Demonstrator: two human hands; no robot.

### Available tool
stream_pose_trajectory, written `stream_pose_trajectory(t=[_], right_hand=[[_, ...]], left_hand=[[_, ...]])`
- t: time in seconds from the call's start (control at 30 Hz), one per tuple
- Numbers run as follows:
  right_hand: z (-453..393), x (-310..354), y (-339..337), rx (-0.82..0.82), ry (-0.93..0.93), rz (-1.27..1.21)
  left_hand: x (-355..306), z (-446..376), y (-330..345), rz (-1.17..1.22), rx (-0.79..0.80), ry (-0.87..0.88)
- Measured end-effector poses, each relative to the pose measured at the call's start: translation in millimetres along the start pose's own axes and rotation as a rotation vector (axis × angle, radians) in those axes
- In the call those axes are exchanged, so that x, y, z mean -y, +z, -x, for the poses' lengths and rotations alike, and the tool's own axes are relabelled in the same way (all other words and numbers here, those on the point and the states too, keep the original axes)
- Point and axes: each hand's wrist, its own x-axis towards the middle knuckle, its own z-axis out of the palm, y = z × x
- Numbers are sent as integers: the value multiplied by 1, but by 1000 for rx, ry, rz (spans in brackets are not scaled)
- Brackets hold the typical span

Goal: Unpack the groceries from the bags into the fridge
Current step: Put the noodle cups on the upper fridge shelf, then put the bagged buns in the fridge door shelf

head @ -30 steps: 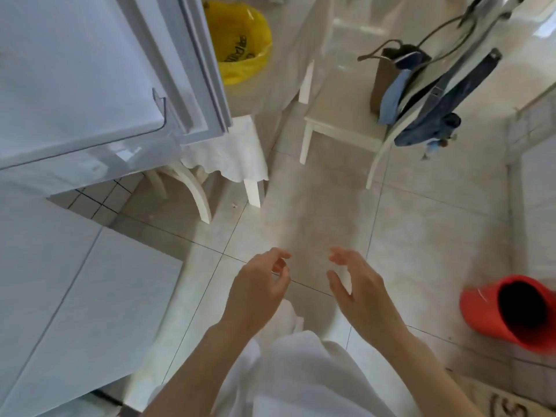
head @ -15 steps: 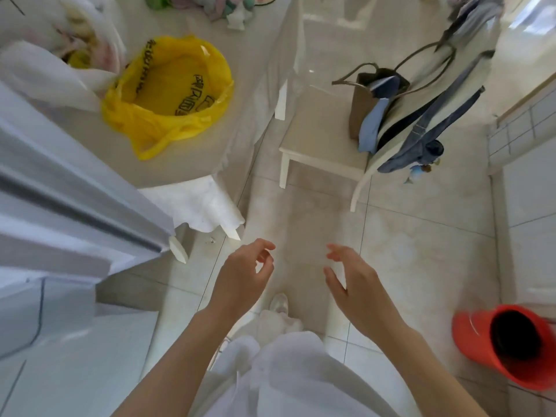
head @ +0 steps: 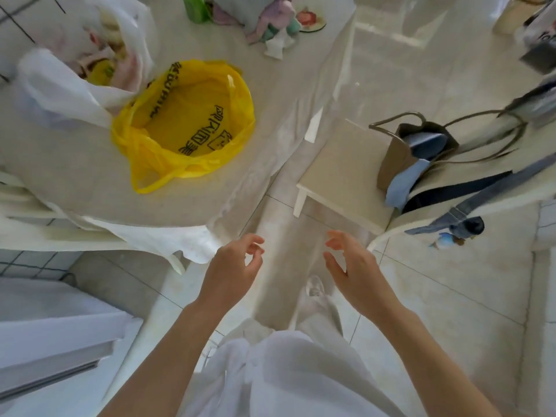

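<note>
A yellow plastic bag (head: 186,121) with black print lies open on the table (head: 75,182) at the upper left; I see nothing inside it. Behind it a white plastic bag (head: 75,73) holds pale packaged goods. My left hand (head: 231,272) and my right hand (head: 352,272) hover over the floor below the table's near corner, fingers loosely curled, both holding nothing. The fridge's white edge (head: 51,341) shows at the lower left.
A white chair (head: 346,173) at the right carries a brown paper bag (head: 403,155) and hanging blue straps. Cloths and a green packet (head: 195,7) lie at the table's far side. Tiled floor (head: 451,296) runs between table and chair.
The view has swung from the fridge door up toward the table, bringing both bags into sight. Both hands stay raised in front of me, holding nothing.
</note>
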Motion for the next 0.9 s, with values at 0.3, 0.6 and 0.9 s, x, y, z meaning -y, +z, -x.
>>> stream_pose_trajectory(t=[0.3, 0.6, 0.9], right_hand=[[-132, -36, -54, 301, -205, 100], [-265, 13, -61, 424, -447, 114], [-372, 97, -9, 448, -549, 108]], left_hand=[[-50, -74, 28, 24, -186, -223], [-36, -139, -15, 62, -411, -363], [25, -216, -99, 99, -618, -419]])
